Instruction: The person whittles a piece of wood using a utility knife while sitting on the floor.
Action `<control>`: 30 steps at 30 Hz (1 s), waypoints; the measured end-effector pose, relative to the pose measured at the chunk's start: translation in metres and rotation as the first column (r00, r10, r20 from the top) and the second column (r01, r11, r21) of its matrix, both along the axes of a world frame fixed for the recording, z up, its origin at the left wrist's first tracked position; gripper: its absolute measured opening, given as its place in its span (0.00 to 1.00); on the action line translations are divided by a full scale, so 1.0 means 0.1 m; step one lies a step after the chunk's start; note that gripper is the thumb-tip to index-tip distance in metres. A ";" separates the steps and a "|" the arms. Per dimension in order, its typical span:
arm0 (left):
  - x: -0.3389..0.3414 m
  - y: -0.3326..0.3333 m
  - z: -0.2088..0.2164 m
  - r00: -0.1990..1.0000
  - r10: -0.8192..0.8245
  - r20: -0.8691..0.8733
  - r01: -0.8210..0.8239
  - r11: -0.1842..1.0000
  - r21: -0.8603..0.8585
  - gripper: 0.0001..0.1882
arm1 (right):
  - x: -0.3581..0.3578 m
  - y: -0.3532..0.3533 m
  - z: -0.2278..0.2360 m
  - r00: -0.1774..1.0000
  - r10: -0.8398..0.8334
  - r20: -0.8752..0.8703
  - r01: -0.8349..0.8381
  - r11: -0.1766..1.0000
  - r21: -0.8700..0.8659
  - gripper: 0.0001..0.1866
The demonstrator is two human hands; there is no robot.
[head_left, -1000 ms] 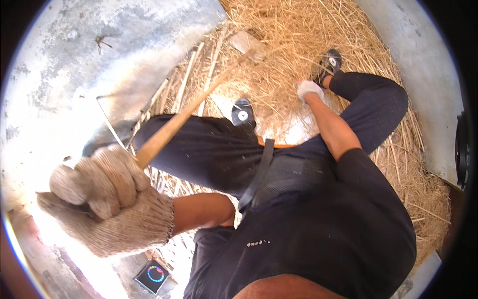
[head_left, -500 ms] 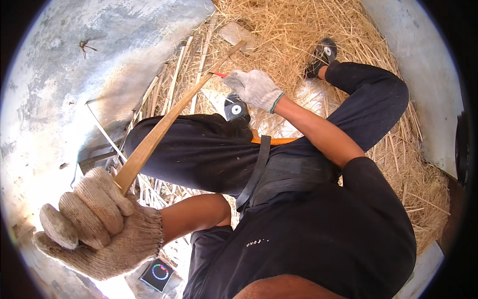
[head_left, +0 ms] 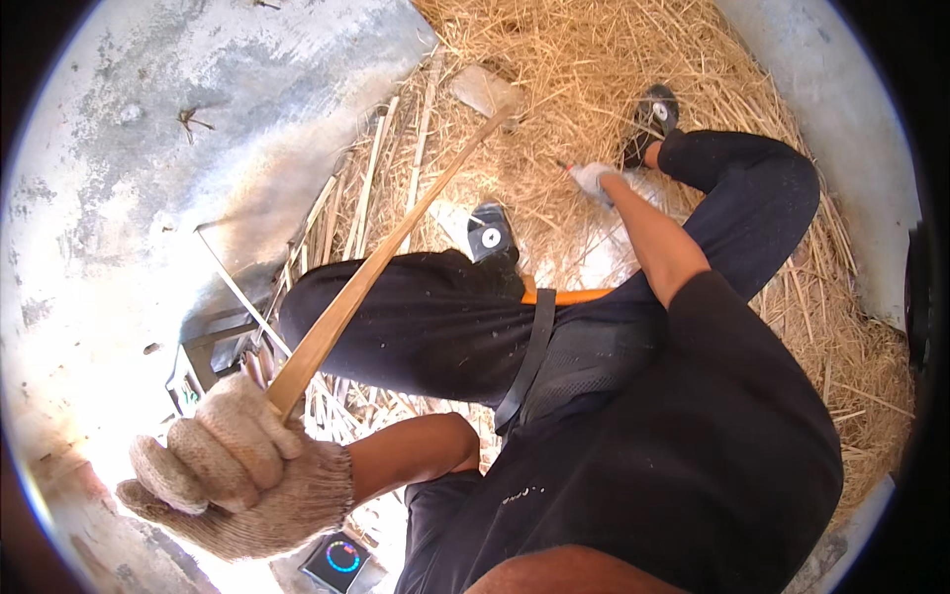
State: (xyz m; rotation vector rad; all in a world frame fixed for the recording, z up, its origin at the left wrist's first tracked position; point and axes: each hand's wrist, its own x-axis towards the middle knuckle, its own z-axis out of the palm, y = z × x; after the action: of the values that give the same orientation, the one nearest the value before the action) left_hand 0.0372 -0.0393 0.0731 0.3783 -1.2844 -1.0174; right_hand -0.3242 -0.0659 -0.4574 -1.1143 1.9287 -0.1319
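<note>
A pale, mottled wall (head_left: 148, 148) curves up on the left and a grey one (head_left: 841, 129) on the right, with loose straw (head_left: 584, 59) spread over the floor between them. The person, in a dark shirt (head_left: 663, 445) and dark trousers (head_left: 396, 317), has both knees bent and spread. A long, tapering tan strip (head_left: 358, 290) slants across the picture above the left leg, its wide end in the left hand (head_left: 242, 475) and its narrow end pointing out over the straw. That hand, in a knitted glove, has its fingers curled firmly round the strip. The gloved right hand (head_left: 594, 180), well apart from the strip, is closed about a small tool (head_left: 564, 164), mostly hidden, between the dark shoes (head_left: 492, 236). A flat, pale block (head_left: 483, 91) lies on the straw near the strip's far tip; a square black device (head_left: 336, 562) with a coloured ring shows beside the left glove.
</note>
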 end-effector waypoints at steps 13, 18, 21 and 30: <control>-0.03 -0.18 0.14 0.779 -0.482 0.401 0.549 0.834 -0.065 0.26 | 1.04 -0.18 3.15 0.911 0.236 0.338 0.001 0.819 -0.574 0.36; 0.00 -0.26 0.14 0.664 -0.598 0.449 0.695 0.715 -0.074 0.17 | 1.34 0.18 2.86 0.969 0.224 0.109 -0.035 0.554 -0.832 0.23; -0.11 -0.33 0.11 0.598 -0.653 0.465 0.761 0.645 -0.073 0.16 | 1.39 0.15 2.68 0.993 0.116 -0.033 -0.090 0.532 -0.842 0.26; -0.04 -0.12 0.05 0.746 -0.587 0.313 0.632 0.772 -0.058 0.33 | 1.26 -0.11 2.02 0.962 -0.040 -0.269 -0.139 0.778 -0.612 0.32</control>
State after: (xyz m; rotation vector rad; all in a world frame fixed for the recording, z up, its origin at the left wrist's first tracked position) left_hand 0.0333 -0.0512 0.0779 -0.0528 -1.8014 -1.4346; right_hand -0.1983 -0.0769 -0.2552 -1.6933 2.1567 -0.6727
